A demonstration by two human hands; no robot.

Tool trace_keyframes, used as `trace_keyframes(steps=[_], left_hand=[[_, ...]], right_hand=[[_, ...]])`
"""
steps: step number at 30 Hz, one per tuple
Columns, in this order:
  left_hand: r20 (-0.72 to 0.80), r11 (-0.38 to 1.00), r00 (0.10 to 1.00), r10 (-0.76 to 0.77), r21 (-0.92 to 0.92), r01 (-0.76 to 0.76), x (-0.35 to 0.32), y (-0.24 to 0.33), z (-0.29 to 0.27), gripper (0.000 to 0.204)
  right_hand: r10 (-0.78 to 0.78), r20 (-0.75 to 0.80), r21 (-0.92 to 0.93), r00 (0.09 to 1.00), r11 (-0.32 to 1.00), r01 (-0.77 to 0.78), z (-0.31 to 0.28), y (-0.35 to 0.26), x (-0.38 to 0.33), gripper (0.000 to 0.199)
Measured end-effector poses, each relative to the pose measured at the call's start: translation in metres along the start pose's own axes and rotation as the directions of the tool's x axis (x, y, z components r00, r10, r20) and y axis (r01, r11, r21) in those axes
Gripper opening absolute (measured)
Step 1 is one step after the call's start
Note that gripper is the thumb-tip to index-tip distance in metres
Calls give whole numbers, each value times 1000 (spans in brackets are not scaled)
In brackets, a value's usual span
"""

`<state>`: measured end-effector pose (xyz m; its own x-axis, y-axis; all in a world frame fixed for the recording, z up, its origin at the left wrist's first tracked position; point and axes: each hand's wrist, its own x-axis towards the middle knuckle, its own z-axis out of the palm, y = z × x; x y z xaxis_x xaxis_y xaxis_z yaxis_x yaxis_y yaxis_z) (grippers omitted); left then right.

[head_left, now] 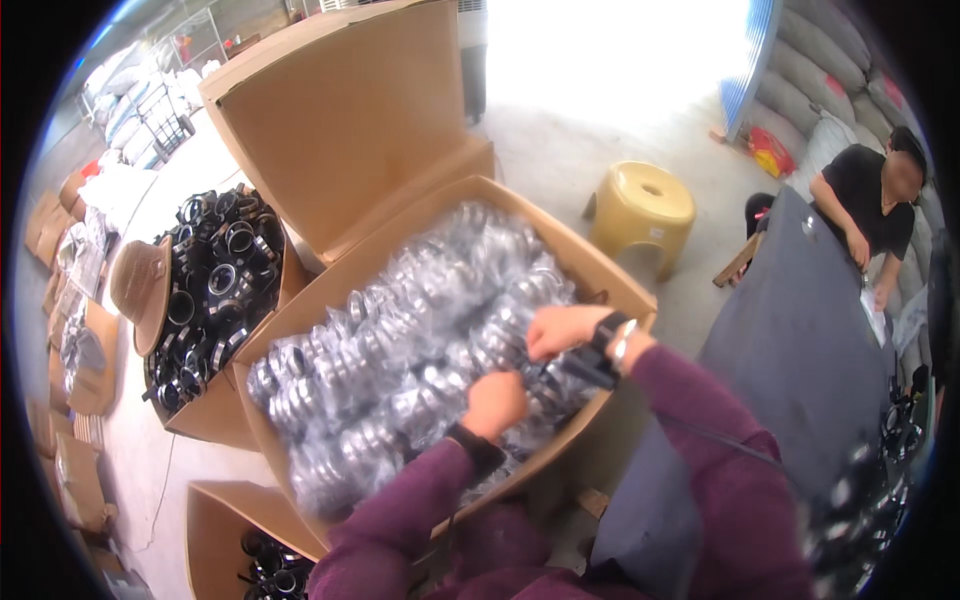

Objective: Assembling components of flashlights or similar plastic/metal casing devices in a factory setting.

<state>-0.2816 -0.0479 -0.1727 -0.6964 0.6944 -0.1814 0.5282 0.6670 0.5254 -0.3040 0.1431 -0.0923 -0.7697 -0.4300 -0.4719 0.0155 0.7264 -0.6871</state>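
With our left hand (495, 403) and right hand (562, 332) curled over the bagged metal rings (385, 325) inside the open cardboard box (585, 262), whether gripping any we cannot tell, we should probably work gently, keeping the rows even.

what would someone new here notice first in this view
Probably the big open cardboard box in the middle, filled with silvery rings in clear plastic, with the left hand and right hand over its near right part. Next, the yellow stool beyond the box's right side, and the brown hat on the left, beside a heap of black ring-shaped parts.
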Motion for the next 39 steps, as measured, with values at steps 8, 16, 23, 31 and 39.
trace_keyframes(steps=[8, 16, 23, 31, 39], left_hand=[[-47, 979, 980, 192, 74, -188, 35, -16, -7, 30], [126, 998, 992, -19, 64, 11, 51, -32, -13, 36], [11, 943, 954, 298, 153, -297, 12, -14, -33, 46], [-160, 673, 698, 698, -186, -716, -51, 191, -79, 16], [-36, 237, 260, 965, -307, -922, -207, 451, 9, 85]], right_hand=[[164, -215, -250, 963, 944, -217, 36, 1, -5, 29], [-72, -640, -329, 765, 926, -188, 16, -76, -167, 18], [35, -997, 59, -72, 927, -371, 162, -142, -433, 32], [37, -573, 737, -819, 461, -495, 398, -177, -644, 72], [391, -548, 831, -739, 357, -427, 462, -140, -713, 127]])
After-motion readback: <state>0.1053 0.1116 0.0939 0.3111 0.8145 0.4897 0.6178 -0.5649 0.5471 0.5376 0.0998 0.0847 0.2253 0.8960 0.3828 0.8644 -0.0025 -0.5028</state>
